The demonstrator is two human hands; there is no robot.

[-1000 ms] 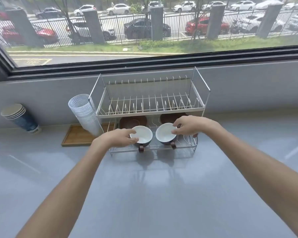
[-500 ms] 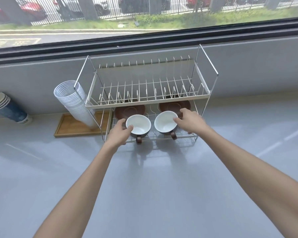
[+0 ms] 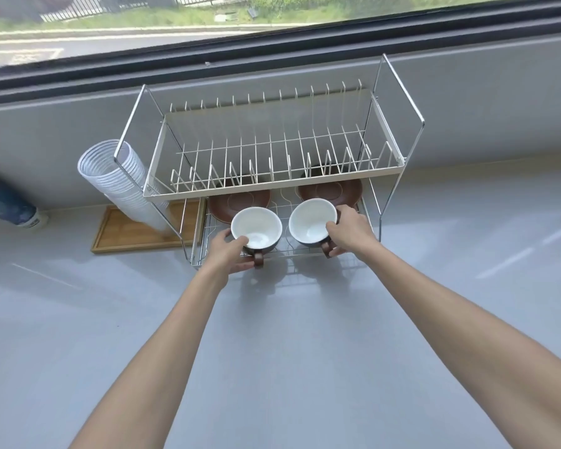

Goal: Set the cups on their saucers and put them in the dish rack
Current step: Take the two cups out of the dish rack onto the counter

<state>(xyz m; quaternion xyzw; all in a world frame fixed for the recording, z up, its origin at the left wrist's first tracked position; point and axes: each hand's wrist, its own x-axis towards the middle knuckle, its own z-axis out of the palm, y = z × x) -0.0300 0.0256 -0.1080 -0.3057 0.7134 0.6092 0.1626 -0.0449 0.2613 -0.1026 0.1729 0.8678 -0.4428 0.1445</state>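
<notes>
Two brown cups with white insides stand on the lower shelf of a two-tier wire dish rack point(image 3: 399, 163), handles toward me. My left hand point(image 3: 229, 251) grips the left cup point(image 3: 256, 226) from its left side and by the handle. My right hand point(image 3: 350, 230) holds the right cup point(image 3: 311, 220) from its right side. Behind the cups lie two brown saucers, the left saucer point(image 3: 227, 202) and the right saucer point(image 3: 340, 189), partly hidden by the upper shelf. Neither cup sits on a saucer.
A tilted stack of clear plastic cups point(image 3: 120, 183) leans over a wooden tray point(image 3: 123, 231) left of the rack. A stack of paper cups point(image 3: 4, 202) lies at the far left. Grey counter point(image 3: 272, 335) stretches in front; the wall and window sill are behind.
Both hands slid from the cups' rims down around their sides and handles. My view tipped downward and closer to the rack. The cups stayed on the lower shelf.
</notes>
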